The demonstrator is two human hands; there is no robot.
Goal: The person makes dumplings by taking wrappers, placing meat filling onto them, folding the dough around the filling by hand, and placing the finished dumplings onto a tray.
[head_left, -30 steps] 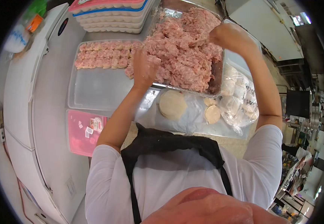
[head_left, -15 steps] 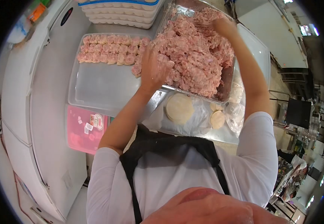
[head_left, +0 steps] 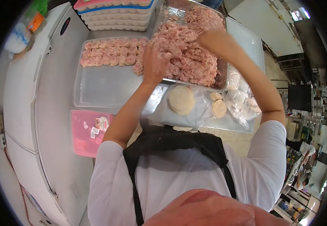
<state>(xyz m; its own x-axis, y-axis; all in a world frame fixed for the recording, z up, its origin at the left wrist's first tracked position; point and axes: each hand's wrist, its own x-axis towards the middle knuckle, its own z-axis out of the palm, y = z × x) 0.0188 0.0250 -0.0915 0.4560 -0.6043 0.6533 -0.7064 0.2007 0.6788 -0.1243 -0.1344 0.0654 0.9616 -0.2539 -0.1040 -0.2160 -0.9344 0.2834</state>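
A mound of pink minced meat (head_left: 186,52) fills the large clear tray (head_left: 223,75) in front of me. My left hand (head_left: 154,66) is at the tray's left edge, its fingers curled round a small meat-filled dumpling (head_left: 164,59). My right hand (head_left: 218,43) is over the meat in a closed grip, slightly blurred; a thin tip shows at its left, but the tool itself is hidden. Rows of filled dumplings (head_left: 110,52) sit along the far side of a flat translucent tray (head_left: 107,88), left of my left hand.
Stacked lidded dumpling trays (head_left: 116,17) stand at the far left. Nearer me, a pile of round wrappers (head_left: 181,100) lies on plastic, beside a smaller pile (head_left: 219,108) and a plastic bag (head_left: 240,98). A pink lid (head_left: 86,139) is at left, near a white freezer (head_left: 39,94).
My right hand has moved left and towards me over the meat. The left hand stays at the tray's edge with the dumpling. The whole view has shifted slightly.
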